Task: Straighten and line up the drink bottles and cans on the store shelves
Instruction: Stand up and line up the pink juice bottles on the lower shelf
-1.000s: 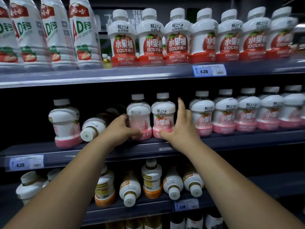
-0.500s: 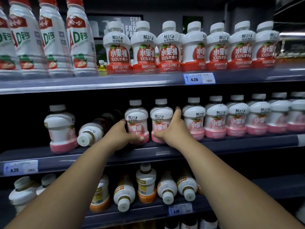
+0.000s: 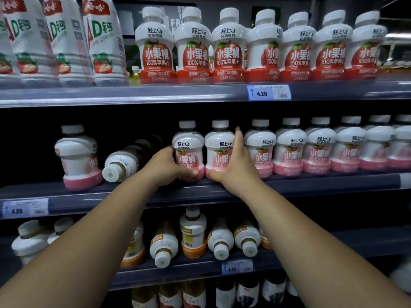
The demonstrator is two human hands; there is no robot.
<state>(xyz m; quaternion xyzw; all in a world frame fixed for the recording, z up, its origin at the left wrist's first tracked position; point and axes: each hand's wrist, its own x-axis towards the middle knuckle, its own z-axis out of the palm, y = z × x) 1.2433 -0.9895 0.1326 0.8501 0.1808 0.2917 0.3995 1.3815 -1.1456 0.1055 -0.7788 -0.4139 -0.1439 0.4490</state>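
Note:
On the middle shelf [image 3: 311, 185] stand two white bottles with pink bases side by side. My left hand [image 3: 166, 167] grips the left pink bottle [image 3: 188, 150] low on its left side, thumb across its base. My right hand [image 3: 233, 167] holds the right pink bottle [image 3: 218, 150], thumb at its base and fingers up its right side. A row of matching pink bottles [image 3: 322, 150] continues upright to the right. Left of my hands a bottle lies on its side [image 3: 122, 164], cap toward me. Further left a single pink bottle [image 3: 77, 158] stands tilted and turned away.
The top shelf carries a straight row of red-labelled bottles [image 3: 233, 50] and tall white bottles [image 3: 66, 41] at left. The lower shelf [image 3: 133, 274] holds orange-based bottles, several lying on their sides [image 3: 163, 245]. Blue price tags [image 3: 268, 92] sit on the shelf edges.
The two pink bottles under my hands have turned their labels to the front and stand closer together. My right fingers slid down along the bottle's side. The view moved closer.

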